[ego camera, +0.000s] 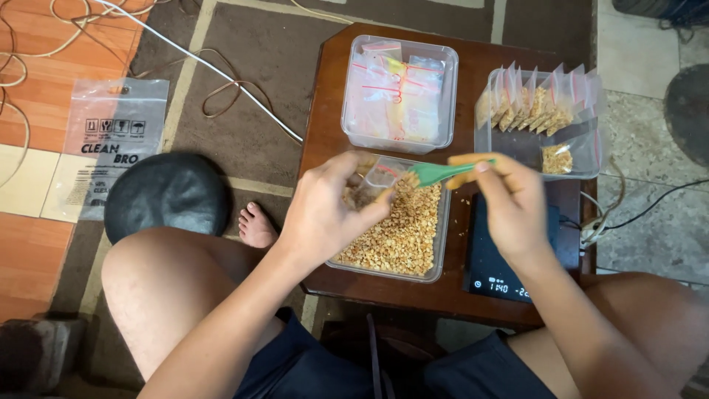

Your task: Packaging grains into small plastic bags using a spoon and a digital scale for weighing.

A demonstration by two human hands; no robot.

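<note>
Seated person working at a small dark wooden desk. The left hand is pinching a small clear bag by its mouth, fingers clamped on it, holding it over a clear tub of chopped nuts at the desk's near edge. The right hand is gripping a green scoop, fingers closed around the handle, with the scoop's tip pointing into the bag's opening. A black scale is lying under the right wrist, just beside the tub. At the far side of the desk, a tub of empty bags is sitting next to a tub of filled bags. A plastic sleeve is lying on the floor.
</note>
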